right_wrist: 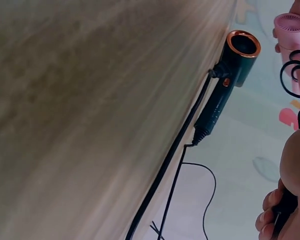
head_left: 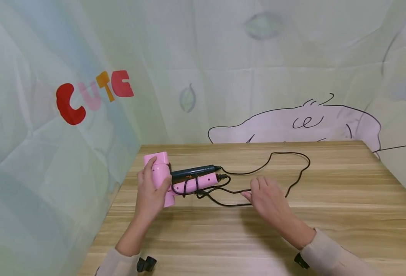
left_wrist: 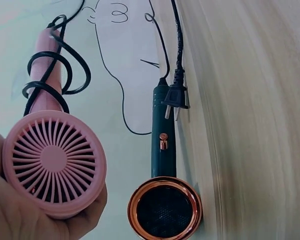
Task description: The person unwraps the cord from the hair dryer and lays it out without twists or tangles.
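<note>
We hold the pink hair dryer [head_left: 160, 175] in our left hand [head_left: 150, 197], thumb and fingers curled round its head. Black cord [head_left: 235, 205] loops its handle and reaches our right hand [head_left: 270, 199], fingers curled round something black. Right of our left hand, a dark green hair dryer [left_wrist: 163, 132] lies on the counter [head_left: 206, 237].

L hand [head_left: 149, 197] grips w/ thumb spread from fingers; R hand [head_left: 268, 197] grips w/ fingers curled.

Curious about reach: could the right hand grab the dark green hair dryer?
Probably yes: mostly cords lie between the right hand and that hair dryer, though the fingers hold something black.
</note>
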### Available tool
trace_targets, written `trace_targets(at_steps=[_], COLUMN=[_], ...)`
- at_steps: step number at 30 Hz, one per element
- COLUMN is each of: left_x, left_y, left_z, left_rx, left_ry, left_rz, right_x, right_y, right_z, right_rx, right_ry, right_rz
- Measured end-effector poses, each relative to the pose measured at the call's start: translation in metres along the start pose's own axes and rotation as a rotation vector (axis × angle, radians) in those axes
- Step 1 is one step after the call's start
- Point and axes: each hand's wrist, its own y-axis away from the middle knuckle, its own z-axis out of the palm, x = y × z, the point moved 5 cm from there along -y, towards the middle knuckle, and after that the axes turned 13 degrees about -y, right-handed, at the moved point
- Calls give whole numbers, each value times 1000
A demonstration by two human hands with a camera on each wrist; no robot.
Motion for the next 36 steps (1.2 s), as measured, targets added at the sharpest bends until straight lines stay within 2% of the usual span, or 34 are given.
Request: trace_targets(at_steps=[11, 16, 21, 27, 32, 36], left_x=[5, 5, 4, 4, 4, 4], left_y=[7, 9, 12, 15, 16, 19], left_z=[-10, -10, -8, -4, -3, -1], left_rx=[8, -23, -51, -98, -114, -140], left_ry=[42, 62, 70, 57, 39, 28], left_rz=[51, 76, 104, 178, 226, 234], right_x=[13, 22, 31, 36, 35, 36], right_y=[-11, -20, -30, -39, -45, -49], right_z=[7, 9, 9, 7, 1, -3], right_rx=[42, 8, -4, -21, 32, 59], right_ry=[14, 51, 56, 67, 73, 69], right_rz=[29, 47, 98, 146, 153, 167])
